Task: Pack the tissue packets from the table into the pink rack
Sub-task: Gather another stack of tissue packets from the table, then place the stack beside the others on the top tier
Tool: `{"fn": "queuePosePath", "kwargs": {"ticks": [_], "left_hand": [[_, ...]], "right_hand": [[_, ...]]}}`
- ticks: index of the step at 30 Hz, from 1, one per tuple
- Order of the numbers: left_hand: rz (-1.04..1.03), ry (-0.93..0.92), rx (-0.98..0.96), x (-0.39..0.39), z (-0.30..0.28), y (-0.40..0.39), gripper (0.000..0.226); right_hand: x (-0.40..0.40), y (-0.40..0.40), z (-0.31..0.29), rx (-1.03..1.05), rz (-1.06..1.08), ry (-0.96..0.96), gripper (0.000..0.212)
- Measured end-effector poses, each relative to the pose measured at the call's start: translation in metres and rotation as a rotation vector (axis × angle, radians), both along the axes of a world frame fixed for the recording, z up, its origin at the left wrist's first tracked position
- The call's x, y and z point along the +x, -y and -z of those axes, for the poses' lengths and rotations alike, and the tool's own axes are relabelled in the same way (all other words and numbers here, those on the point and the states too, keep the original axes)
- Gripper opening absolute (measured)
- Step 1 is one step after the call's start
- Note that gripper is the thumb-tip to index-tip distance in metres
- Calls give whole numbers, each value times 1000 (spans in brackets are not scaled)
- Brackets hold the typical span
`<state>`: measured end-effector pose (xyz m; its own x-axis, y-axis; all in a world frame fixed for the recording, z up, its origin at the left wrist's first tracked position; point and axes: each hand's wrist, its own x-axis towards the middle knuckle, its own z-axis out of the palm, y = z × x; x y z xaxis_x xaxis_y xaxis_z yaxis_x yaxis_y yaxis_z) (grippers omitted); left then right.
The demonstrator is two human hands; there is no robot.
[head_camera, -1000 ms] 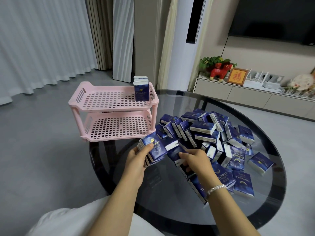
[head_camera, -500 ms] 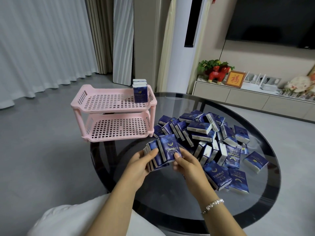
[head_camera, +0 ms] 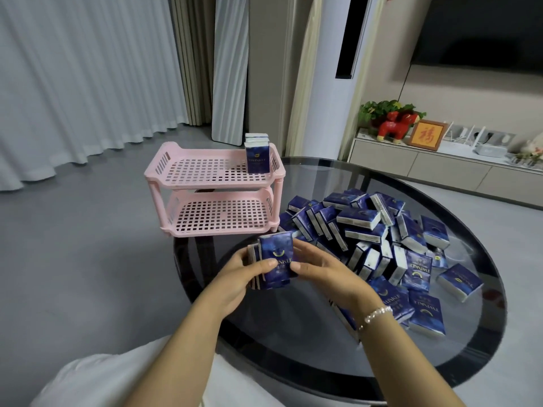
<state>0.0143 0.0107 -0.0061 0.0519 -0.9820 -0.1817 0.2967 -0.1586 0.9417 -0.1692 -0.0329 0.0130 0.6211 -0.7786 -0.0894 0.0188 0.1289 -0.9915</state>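
Note:
A pink two-tier rack stands at the far left edge of the round glass table. A few blue tissue packets stand upright in the right back corner of its top tier; the lower tier holds nothing. A heap of blue tissue packets lies on the table to the right of the rack. In front of the rack, a small stack of packets stands upright between both hands. My left hand grips its left side, thumb on the front packet. My right hand holds its right side.
The rack's left part overhangs the table's rim, with grey floor below. My lap in white cloth is at the near edge. A low cabinet with a red figurine and a frame stands at the back right, under a dark screen.
My right hand took a packet from the heap and added it to those in my left hand. Both hands now square the stack upright, a little closer to the rack.

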Motion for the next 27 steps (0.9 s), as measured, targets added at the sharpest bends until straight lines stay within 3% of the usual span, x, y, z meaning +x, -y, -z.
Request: {"fn": "queuePosePath", "kwargs": {"ticks": [2, 5, 9, 13, 16, 22, 27], "left_hand": [[45, 45, -11, 8, 3, -1, 73], [137, 143, -28, 18, 7, -4, 80], [252, 457, -5, 28, 13, -9, 110], [303, 738, 56, 30, 14, -16, 134], [317, 862, 72, 26, 10, -20, 126], [332, 956, 47, 14, 5, -28, 111], [360, 946, 65, 11, 5, -26, 113]], "right_hand": [[3, 8, -1, 13, -162, -8, 60], [8, 18, -1, 40, -215, -123, 83], [10, 23, 6, -179, -252, -380, 105], [12, 18, 5, -364, -267, -566, 108], [10, 17, 3, -375, -310, -603, 112], [7, 20, 3, -352, -294, -567, 110], [11, 21, 0, -389, -256, -579, 100]]}}
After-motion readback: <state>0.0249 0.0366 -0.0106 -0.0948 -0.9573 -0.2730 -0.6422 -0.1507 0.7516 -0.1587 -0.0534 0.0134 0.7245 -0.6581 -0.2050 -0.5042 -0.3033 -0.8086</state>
